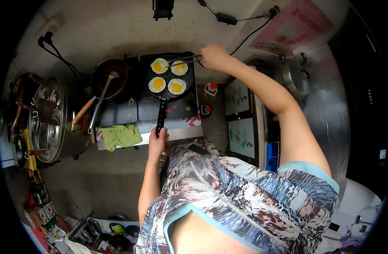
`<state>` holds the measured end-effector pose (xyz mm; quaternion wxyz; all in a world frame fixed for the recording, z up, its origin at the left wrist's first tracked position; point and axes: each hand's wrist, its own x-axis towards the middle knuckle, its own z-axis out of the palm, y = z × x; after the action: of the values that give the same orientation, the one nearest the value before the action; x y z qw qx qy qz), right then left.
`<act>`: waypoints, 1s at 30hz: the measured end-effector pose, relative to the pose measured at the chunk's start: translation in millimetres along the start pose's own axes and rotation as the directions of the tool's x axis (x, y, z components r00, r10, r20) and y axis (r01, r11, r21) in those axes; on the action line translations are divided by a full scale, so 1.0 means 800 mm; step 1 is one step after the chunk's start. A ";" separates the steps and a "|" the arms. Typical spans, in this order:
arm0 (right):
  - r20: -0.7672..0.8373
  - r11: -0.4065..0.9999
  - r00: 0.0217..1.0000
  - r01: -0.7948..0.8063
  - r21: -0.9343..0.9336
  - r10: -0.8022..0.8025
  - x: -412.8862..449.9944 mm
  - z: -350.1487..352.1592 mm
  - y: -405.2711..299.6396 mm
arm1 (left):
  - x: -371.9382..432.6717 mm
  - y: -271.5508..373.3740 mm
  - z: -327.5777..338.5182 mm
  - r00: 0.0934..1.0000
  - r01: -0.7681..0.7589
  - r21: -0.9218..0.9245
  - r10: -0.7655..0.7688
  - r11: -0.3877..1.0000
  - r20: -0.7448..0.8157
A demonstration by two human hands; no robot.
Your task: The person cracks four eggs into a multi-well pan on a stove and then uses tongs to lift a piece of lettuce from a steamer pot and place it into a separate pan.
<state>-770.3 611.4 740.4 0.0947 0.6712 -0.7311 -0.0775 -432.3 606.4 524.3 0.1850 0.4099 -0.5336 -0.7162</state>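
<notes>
My left hand [157, 142] grips the black handle of an egg frying pan [167, 77], which rests on the induction cooktop [181, 109]. In the pan's round wells lie several fried eggs with yellow yolks: one at back left [159, 65], one at back right [179, 68], one at front left [157, 84] and one at front right [177, 86]. My right hand [215, 57], slightly blurred, holds metal tongs [185, 60] out to the left over the pan. Their two tips reach the back pair of eggs; whether they touch is hard to tell.
Left of the pan stands a saucepan [108, 79] with a ladle [100, 101] and a wooden handle jutting forward. A green cloth [121, 136] hangs over the counter's front edge. Red-capped bottles [210, 88] stand right of the cooktop. A large steel pot [65, 117] is far left.
</notes>
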 end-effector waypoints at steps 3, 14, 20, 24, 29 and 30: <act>0.225 0.860 0.932 -0.351 0.371 0.283 -0.046 0.019 0.016 | -0.001 0.004 0.002 1.000 0.007 0.014 -0.007 1.000 0.007; 0.522 0.683 0.776 -0.596 0.422 0.354 -0.100 0.038 -0.001 | -0.003 0.007 0.006 0.994 0.067 -0.008 -0.066 0.998 0.082; 0.323 0.842 0.884 -0.438 0.315 0.338 -0.086 0.068 0.007 | 0.002 0.004 0.002 0.994 0.058 0.024 -0.060 0.998 0.089; 0.273 0.870 0.910 -0.389 0.302 0.312 -0.077 0.069 0.013 | 0.002 0.005 -0.004 0.998 0.043 0.032 -0.044 0.999 0.048; 0.687 0.629 0.691 -0.641 0.440 0.225 -0.068 0.067 0.037 | 0.002 0.004 -0.010 0.999 0.040 0.008 -0.040 0.999 0.022; 0.685 0.631 0.693 -0.639 0.441 0.224 -0.071 0.077 0.044 | 0.001 0.004 -0.010 0.999 0.037 0.007 -0.037 0.999 0.019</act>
<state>-814.5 670.0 687.5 -0.3513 0.3966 -0.8481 0.0114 -427.0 599.3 526.5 0.1650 0.4134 -0.5301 -0.7218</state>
